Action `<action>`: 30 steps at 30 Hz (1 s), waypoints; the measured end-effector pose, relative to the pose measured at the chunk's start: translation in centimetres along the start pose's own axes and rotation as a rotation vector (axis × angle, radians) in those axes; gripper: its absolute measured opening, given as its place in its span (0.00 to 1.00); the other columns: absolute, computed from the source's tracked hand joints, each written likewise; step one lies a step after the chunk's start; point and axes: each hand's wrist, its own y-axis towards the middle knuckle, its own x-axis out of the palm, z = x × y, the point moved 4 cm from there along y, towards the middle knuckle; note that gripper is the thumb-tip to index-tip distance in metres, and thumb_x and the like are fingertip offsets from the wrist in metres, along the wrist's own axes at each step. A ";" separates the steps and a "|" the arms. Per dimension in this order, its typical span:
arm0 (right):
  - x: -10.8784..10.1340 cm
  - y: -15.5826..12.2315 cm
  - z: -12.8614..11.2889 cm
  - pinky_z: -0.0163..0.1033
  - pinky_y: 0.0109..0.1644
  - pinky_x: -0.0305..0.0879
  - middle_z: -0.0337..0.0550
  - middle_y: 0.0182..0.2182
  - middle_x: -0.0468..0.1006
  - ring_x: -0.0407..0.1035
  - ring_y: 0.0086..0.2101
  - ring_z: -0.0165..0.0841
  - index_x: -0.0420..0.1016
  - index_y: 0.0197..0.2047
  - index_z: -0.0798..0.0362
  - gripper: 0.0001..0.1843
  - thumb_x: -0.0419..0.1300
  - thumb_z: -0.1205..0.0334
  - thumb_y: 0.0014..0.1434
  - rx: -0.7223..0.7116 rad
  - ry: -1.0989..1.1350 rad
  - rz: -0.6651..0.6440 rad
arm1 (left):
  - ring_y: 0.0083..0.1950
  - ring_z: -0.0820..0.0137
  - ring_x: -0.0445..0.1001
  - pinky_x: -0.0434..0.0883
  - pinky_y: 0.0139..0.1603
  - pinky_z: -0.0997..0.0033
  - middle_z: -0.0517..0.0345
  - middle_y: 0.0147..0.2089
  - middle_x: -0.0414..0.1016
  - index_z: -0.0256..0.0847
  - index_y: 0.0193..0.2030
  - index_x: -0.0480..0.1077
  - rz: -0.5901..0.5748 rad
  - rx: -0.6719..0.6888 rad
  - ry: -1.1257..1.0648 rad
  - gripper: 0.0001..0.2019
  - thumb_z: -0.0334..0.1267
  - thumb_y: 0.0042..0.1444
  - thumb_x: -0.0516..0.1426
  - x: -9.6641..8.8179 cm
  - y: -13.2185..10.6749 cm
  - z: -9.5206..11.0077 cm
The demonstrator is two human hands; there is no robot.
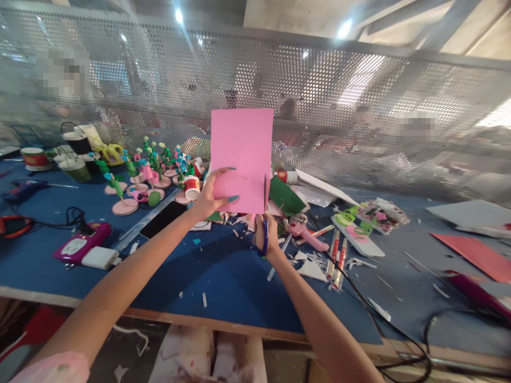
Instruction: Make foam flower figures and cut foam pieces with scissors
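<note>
I hold a pink sheet of paper (241, 149) upright above the blue table (223, 276). My left hand (211, 197) grips the sheet's lower left part, fingers wrapped round its edge. Just below the sheet, my right hand (265, 234) is closed on blue-handled scissors (265, 213), whose blades reach up into the sheet's lower right edge. Paper scraps (311, 266) lie on the table under my hands.
Small craft flowers on pink discs (138, 186) stand at the back left, with cups (75, 167) and a glue pot (192, 187). A pink glue gun (305, 234), glue sticks, green paper (285, 197) and a red sheet (475, 252) lie right. A perforated metal screen (359, 106) stands behind.
</note>
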 end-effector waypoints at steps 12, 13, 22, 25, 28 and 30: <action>-0.4 0.3 -1.3 0.37 0.26 0.55 0.36 0.15 0.60 0.55 0.19 0.29 0.57 0.20 0.49 0.22 0.43 0.43 0.57 -0.073 -0.087 0.036 | 0.67 0.57 0.58 0.53 0.70 0.50 0.48 0.63 0.61 0.45 0.60 0.58 0.005 0.007 -0.029 0.36 0.51 0.46 0.66 0.1 0.0 -0.3; -0.4 0.3 -1.4 0.37 0.26 0.55 0.36 0.15 0.60 0.55 0.19 0.29 0.57 0.20 0.49 0.21 0.43 0.43 0.56 -0.072 -0.090 0.038 | 0.67 0.57 0.58 0.53 0.70 0.50 0.48 0.63 0.61 0.45 0.60 0.58 0.007 0.004 -0.028 0.36 0.51 0.46 0.66 0.1 0.0 -0.3; -0.5 0.2 -1.4 0.37 0.26 0.57 0.36 0.15 0.60 0.56 0.19 0.30 0.58 0.21 0.49 0.20 0.44 0.45 0.57 -0.080 -0.100 0.037 | 0.67 0.56 0.57 0.52 0.71 0.49 0.48 0.63 0.61 0.45 0.60 0.58 0.004 0.005 -0.017 0.36 0.51 0.47 0.65 0.1 0.0 -0.2; -0.5 0.2 -1.3 0.37 0.27 0.58 0.36 0.15 0.61 0.58 0.20 0.30 0.58 0.21 0.49 0.20 0.45 0.46 0.57 -0.090 -0.095 0.038 | 0.67 0.56 0.57 0.52 0.71 0.50 0.48 0.63 0.61 0.45 0.61 0.58 0.007 0.010 -0.014 0.37 0.51 0.46 0.66 0.1 0.1 -0.4; -0.4 0.2 -0.8 0.37 0.25 0.56 0.36 0.15 0.61 0.58 0.19 0.30 0.59 0.21 0.49 0.20 0.46 0.46 0.57 -0.091 -0.078 0.044 | 0.68 0.57 0.57 0.52 0.71 0.50 0.48 0.63 0.61 0.45 0.61 0.58 0.006 0.010 -0.019 0.37 0.50 0.46 0.66 0.1 0.0 -0.5; -0.3 0.2 -0.1 0.36 0.24 0.55 0.35 0.15 0.61 0.58 0.19 0.30 0.60 0.22 0.49 0.19 0.47 0.46 0.57 -0.078 -0.043 0.046 | 0.68 0.57 0.58 0.52 0.71 0.50 0.48 0.63 0.61 0.45 0.61 0.58 -0.011 0.008 -0.020 0.36 0.49 0.46 0.66 0.2 -0.1 -0.4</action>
